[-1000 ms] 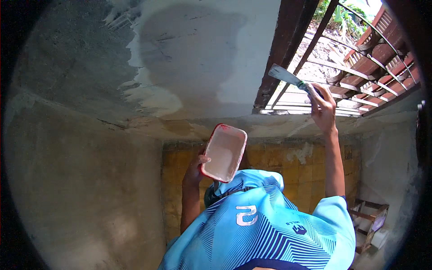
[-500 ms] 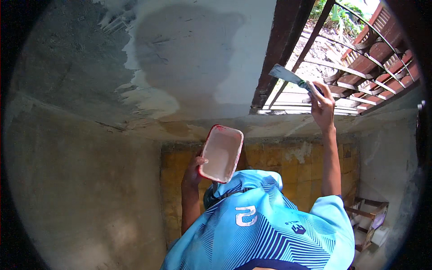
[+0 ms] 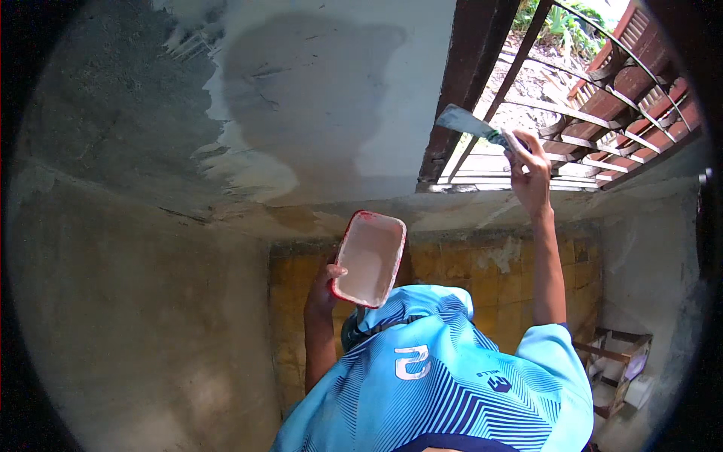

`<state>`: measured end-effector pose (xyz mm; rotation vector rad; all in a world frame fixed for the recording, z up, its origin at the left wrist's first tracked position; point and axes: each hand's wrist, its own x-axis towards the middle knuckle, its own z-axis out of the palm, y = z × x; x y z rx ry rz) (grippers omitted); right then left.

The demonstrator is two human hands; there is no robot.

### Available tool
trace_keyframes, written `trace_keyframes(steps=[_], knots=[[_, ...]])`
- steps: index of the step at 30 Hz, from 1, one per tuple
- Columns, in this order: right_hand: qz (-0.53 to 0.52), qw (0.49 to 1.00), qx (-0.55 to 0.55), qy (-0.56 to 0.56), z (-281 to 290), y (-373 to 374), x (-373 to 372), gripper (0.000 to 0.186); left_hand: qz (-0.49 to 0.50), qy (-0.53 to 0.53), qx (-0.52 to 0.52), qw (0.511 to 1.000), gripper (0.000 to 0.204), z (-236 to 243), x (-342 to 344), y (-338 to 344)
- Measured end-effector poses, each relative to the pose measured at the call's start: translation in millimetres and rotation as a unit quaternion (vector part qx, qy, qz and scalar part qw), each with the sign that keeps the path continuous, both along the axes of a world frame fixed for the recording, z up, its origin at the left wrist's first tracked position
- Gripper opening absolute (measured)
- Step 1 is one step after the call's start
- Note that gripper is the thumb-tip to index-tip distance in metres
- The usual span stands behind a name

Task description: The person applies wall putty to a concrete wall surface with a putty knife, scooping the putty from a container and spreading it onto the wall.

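Observation:
My left hand [image 3: 328,280] grips a red-rimmed rectangular tub [image 3: 370,258] by its left side, the thumb over the rim. A pale, whitish coating lines the tub's inside. My right hand [image 3: 532,175] is raised and closed round the handle of a putty knife [image 3: 467,123]. Its wide, smeared blade points up and left, in front of the dark window frame [image 3: 468,68]; whether it touches the frame I cannot tell. To the left, the wall carries a smooth whitish layer [image 3: 392,113] with a ragged edge against bare grey plaster [image 3: 128,98].
A window with metal bars [image 3: 580,113] fills the upper right, with plants and reddish shutters outside. Yellowish tiles [image 3: 452,264] lie below. At the lower right stands a small wooden frame [image 3: 614,361] beside a white container [image 3: 639,392]. My shadow falls on the wall.
My right hand has moved slightly left with the putty knife, bringing the blade across the dark window frame. The left hand and tub have hardly moved.

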<state>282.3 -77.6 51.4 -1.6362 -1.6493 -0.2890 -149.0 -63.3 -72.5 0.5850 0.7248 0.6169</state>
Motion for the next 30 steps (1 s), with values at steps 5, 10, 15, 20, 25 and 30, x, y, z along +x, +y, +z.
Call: trace_keyframes(steps=[5,10,15,20,25,30], knots=[[0.067,0.998,0.017,0.013,16.4,31.2,-47.7,0.054,-0.009,0.031,-0.001,0.999,0.069,8.9,6.1,1.7],[-0.002,0.999,0.032,-0.023,11.9,28.0,-9.2,0.054,0.038,0.04,-0.03,0.998,0.058,-14.1,-4.1,-4.9],[-0.013,0.999,0.038,0.001,17.8,10.8,1.1,0.047,0.046,0.027,-0.038,0.998,0.053,-1.5,-2.6,-7.2],[0.037,0.999,-0.002,0.012,29.1,41.6,-43.6,0.061,0.057,0.044,-0.037,0.997,0.053,-7.4,-7.4,-7.5],[-0.041,0.998,0.038,-0.012,22.6,16.1,-4.2,0.045,0.067,0.004,-0.053,0.996,0.057,-10.6,-8.1,-10.0],[0.023,0.999,0.016,0.027,22.9,21.5,-46.8,0.048,0.04,-0.001,-0.047,0.998,0.059,7.0,-0.7,-4.8]])
